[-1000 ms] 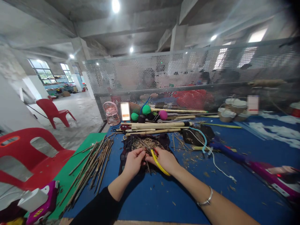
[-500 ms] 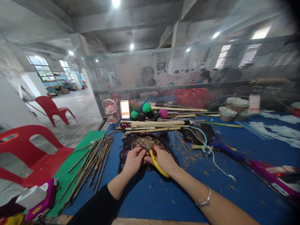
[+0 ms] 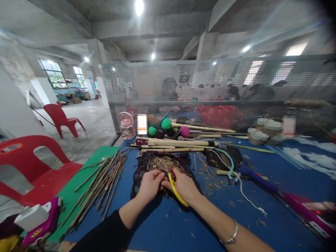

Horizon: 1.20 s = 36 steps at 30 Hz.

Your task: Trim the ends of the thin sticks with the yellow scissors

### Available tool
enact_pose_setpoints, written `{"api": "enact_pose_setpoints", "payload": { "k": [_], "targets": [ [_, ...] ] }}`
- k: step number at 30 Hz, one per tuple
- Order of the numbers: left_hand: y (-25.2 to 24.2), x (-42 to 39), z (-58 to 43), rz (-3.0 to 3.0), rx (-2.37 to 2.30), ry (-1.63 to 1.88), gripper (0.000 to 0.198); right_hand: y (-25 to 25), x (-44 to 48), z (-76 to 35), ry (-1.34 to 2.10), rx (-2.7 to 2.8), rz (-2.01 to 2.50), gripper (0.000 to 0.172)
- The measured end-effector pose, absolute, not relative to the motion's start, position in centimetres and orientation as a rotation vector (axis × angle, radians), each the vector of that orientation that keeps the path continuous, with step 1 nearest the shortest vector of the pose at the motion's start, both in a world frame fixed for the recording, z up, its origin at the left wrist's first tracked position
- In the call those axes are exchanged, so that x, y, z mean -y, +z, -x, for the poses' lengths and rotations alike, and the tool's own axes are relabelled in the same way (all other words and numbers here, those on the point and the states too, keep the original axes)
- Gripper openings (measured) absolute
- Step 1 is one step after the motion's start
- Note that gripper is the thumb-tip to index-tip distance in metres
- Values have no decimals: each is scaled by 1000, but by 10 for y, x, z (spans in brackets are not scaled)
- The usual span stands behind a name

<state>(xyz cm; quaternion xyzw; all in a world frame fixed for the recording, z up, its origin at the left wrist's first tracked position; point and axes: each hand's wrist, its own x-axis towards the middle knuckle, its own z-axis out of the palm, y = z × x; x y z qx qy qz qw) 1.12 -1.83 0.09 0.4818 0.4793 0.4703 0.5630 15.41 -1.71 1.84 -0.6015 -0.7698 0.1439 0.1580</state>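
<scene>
Over a dark cloth [image 3: 137,176] heaped with small brown stem cuttings [image 3: 170,161], both of my hands work close together. My right hand [image 3: 187,187] is closed round scissors with yellow handles [image 3: 176,193]; their blades point left and away over the heap. My left hand [image 3: 149,184] is pinched shut just left of the scissors, its fingertips close to those of the right. What lies between the left fingers is too small and covered to name. Left of the cloth, a loose bundle of long thin brown stems [image 3: 105,183] lies across the blue and green table covering.
Pale sticks [image 3: 181,142] and balls of green yarn [image 3: 166,124] lie behind the cloth, before a perforated metal screen [image 3: 147,84]. A pink bottle [image 3: 126,126] stands back left. A purple device [image 3: 301,210] lies right, a red chair [image 3: 39,157] stands left.
The view has tilted slightly, so the scene sits a little lower. Both hands and the scissors keep nearly the same place over the cuttings.
</scene>
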Motion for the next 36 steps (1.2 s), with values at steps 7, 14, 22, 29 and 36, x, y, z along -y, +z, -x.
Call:
{"api": "enact_pose_setpoints", "payload": {
  "k": [7,14,22,29,36],
  "targets": [
    [3,20,-8,-1152,-1128,1093,34,15,13,-158,381,2226,1782,46],
    [2,16,-6,-1144,-1163,1142,37,18,11,-159,412,2201,1805,49],
    [-5,12,-4,-1127,-1181,1218,37,18,16,-156,389,2197,1768,55],
    [1,15,-4,-1167,-1188,1157,39,17,13,-157,438,2181,1746,46],
    [0,17,-6,-1120,-1173,1127,38,14,12,-159,425,2176,1694,49]
  ]
}}
